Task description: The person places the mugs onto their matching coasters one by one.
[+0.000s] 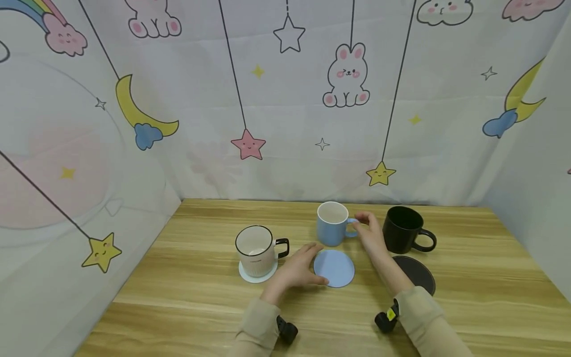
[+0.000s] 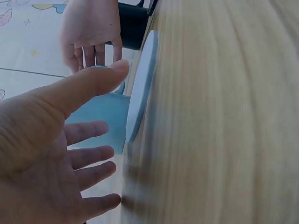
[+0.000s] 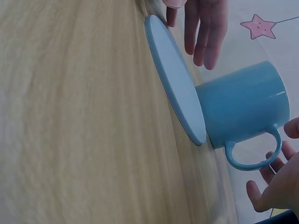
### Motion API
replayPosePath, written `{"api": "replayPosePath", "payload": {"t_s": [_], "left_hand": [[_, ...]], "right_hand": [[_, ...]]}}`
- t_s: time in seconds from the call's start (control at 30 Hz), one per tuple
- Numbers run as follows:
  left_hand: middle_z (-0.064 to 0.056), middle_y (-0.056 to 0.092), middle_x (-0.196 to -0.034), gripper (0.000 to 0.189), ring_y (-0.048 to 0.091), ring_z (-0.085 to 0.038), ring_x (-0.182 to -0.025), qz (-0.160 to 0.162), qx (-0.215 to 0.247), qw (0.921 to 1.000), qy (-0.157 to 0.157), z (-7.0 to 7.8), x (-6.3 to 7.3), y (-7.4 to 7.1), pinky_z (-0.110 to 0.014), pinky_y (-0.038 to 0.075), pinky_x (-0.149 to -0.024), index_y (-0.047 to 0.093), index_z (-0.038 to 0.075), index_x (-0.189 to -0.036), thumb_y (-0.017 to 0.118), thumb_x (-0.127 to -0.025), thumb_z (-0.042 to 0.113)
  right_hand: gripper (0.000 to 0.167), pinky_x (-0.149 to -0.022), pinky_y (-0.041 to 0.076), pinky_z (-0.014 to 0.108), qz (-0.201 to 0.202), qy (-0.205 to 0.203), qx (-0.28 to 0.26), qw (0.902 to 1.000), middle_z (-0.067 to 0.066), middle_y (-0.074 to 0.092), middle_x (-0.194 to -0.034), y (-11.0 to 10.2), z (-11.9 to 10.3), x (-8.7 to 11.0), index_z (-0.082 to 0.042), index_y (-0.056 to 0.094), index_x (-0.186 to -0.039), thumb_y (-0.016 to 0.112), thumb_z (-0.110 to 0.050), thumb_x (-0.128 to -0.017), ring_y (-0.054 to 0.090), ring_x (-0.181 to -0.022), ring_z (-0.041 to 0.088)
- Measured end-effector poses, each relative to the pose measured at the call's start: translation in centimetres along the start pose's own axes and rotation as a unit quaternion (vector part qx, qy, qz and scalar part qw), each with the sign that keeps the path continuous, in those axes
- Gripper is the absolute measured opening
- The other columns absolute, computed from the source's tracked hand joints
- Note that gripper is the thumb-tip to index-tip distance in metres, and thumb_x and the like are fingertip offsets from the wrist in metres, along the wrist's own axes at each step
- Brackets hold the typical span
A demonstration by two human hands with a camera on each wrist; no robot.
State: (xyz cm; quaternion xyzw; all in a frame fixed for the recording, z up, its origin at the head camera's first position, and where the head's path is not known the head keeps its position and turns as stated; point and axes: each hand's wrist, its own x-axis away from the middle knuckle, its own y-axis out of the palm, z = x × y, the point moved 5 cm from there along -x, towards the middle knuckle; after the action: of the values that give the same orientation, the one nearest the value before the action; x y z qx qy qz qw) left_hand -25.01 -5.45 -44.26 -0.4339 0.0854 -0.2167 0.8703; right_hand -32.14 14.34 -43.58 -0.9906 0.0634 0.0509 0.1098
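A light blue mug (image 1: 329, 232) stands on the table behind a round light blue coaster (image 1: 334, 268), its handle pointing right. My right hand (image 1: 371, 237) is at that handle (image 3: 254, 165), fingers loosely bent around its outer side and not closed on it in the right wrist view. Beside the coaster's left edge is my left hand (image 1: 300, 270), thumb and fingers spread apart with nothing held. In the left wrist view, the left thumb (image 2: 93, 86) overlaps the blue mug.
To the left, a white mug (image 1: 255, 248) with a black rim and handle sits on a pale coaster (image 1: 250, 278). A black mug (image 1: 400, 230) stands at the right, with a dark coaster (image 1: 419, 272) in front, partly hidden by my right arm. A printed curtain (image 1: 290, 109) hangs behind the table.
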Motion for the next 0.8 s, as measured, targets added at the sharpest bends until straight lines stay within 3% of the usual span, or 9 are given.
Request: {"api": "replayPosePath", "payload": {"t_s": [0.2, 0.5, 0.8], "left_hand": [[-0.018, 0.038, -0.151, 0.088, 0.037, -0.038, -0.139, -0.006, -0.018, 0.9997, -0.014, -0.2, 0.0, 0.2, -0.058, 0.034, -0.11, 0.042, 0.011, -0.145, 0.083, -0.071, 0.036], [-0.015, 0.041, -0.148, 0.088, 0.036, -0.033, -0.139, 0.002, -0.047, 0.9983, -0.033, -0.2, -0.1, 1.0, -0.057, 0.028, -0.112, 0.044, 0.01, -0.143, 0.083, -0.071, 0.04], [-0.013, 0.041, -0.148, 0.086, 0.036, -0.032, -0.139, 0.008, -0.065, 0.9971, -0.038, -0.3, -0.1, 0.8, -0.056, 0.029, -0.111, 0.047, 0.011, -0.141, 0.084, -0.07, 0.041]], "right_hand": [[0.032, -0.1, 0.036, 0.031, -0.01, 0.003, -0.004, 0.9999, 0.026, 0.049, -0.129, 0.4, 0.0, -0.2, 0.008, 0.046, -0.124, 0.051, -0.006, -0.095, 0.044, -0.12, 0.029], [0.03, -0.095, 0.033, 0.027, -0.015, 0.018, 0.008, 0.9997, 0.024, 0.051, -0.127, 0.8, 0.4, -0.4, 0.007, 0.049, -0.123, 0.05, -0.008, -0.097, 0.044, -0.113, 0.023], [0.031, -0.11, 0.031, 0.04, -0.02, 0.034, 0.006, 0.9992, 0.023, 0.05, -0.131, 1.2, 0.5, -0.6, 0.006, 0.049, -0.123, 0.047, -0.013, -0.098, 0.043, -0.126, 0.028]]}}
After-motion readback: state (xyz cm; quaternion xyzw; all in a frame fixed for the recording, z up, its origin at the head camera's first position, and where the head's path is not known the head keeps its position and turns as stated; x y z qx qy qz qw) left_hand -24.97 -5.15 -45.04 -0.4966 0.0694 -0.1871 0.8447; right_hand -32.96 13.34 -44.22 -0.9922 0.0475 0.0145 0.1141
